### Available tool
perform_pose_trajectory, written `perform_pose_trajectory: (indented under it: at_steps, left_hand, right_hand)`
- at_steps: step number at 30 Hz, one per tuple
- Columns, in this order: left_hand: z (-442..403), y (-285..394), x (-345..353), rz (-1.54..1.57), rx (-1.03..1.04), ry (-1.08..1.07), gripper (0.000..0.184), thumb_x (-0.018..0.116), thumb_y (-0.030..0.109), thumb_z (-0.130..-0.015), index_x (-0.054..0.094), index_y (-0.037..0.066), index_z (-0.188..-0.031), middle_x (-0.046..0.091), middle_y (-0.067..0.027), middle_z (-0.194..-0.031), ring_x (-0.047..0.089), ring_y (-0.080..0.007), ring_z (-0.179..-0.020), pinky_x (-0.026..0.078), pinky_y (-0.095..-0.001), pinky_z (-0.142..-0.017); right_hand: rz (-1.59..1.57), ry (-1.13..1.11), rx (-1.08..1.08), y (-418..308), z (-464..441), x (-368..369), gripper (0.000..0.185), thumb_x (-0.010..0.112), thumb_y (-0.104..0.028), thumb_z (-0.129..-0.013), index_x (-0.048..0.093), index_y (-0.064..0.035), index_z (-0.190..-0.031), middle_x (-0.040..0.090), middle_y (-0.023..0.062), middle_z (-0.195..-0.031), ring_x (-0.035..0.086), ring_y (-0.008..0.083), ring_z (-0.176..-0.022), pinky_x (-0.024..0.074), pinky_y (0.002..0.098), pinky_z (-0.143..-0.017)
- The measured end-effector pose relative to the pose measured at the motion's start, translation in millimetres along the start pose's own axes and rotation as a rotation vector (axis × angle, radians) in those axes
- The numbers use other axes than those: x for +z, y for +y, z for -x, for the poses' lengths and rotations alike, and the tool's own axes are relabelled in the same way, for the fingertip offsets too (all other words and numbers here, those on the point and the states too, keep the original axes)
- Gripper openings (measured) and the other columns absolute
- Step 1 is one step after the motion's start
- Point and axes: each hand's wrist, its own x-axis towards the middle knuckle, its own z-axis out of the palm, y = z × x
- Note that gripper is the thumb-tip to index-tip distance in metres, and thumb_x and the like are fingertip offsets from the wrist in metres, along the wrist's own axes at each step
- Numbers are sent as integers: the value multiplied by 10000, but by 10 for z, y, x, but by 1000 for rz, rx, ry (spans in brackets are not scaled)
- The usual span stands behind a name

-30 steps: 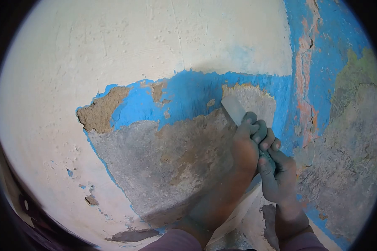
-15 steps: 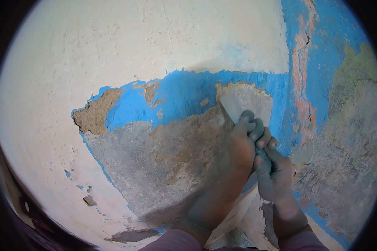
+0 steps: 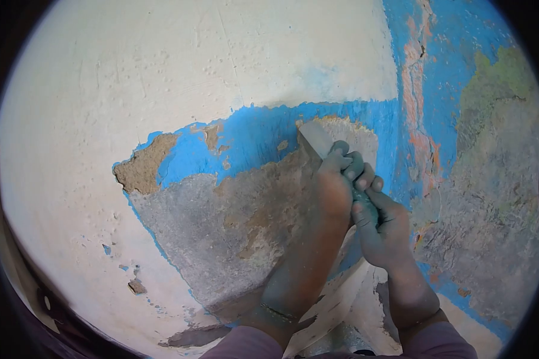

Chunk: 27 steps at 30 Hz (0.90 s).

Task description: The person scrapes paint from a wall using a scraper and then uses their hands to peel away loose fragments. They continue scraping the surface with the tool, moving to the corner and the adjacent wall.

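A scraper with a flat pale metal blade (image 3: 317, 139) and a green handle (image 3: 367, 208) is pressed against the wall. My left hand (image 3: 339, 179) is closed around it close to the blade. Lower down, my right hand (image 3: 386, 230) grips the handle, its thumb lying along it. The blade's tip meets the border between the blue paint (image 3: 251, 140) and a bare grey patch (image 3: 357, 136). Dust coats both hands. Part of the handle is hidden by my fingers.
Cream paint (image 3: 132, 72) covers the upper and left wall. Bare grey plaster (image 3: 203, 239) spreads below the blue strip, with a crumbly brown hollow (image 3: 144, 167) at its left. On the right, a cracked pinkish seam (image 3: 414, 78) runs down beside more bare plaster (image 3: 485, 203).
Both hands and the scraper appear shifted slightly left and up in the view, partly because the camera has moved. The blade tip has slid a little upward along the paint edge.
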Motion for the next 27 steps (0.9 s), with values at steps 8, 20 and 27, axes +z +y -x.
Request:
perform_pose_trajectory:
  at_steps: [8,20,27]
  left_hand:
    - [665,-507,-998,-63,14,-96,173,499,165,-814,439,144,-975,434,-6,-735,512,-190,-701,466,-376,-710]
    - [1331,-521,-1241,-830,-88,113,192,505,120,-938,508,18,-1100,604,-93,-968,589,-144,-858,487,-286,-740]
    - [1375,-379,-1002,-927,-82,297,247,471,220,-959,545,-4,-1032,631,-79,-855,597,-132,-716,488,-258,-630]
  right_hand:
    - [-81,-63,-10,444,934,138,299,522,-150,-903,564,63,-1110,590,83,-725,541,90,-626,423,223,-563]
    - [-1648,-262,1323,622,1425,-88,431,318,-403,-986,542,-37,-1026,537,58,-695,452,96,-469,333,240,-376]
    - [-616,-358,668,347,1398,-39,378,413,-143,-935,460,36,-1264,618,151,-941,565,132,-627,451,227,-536]
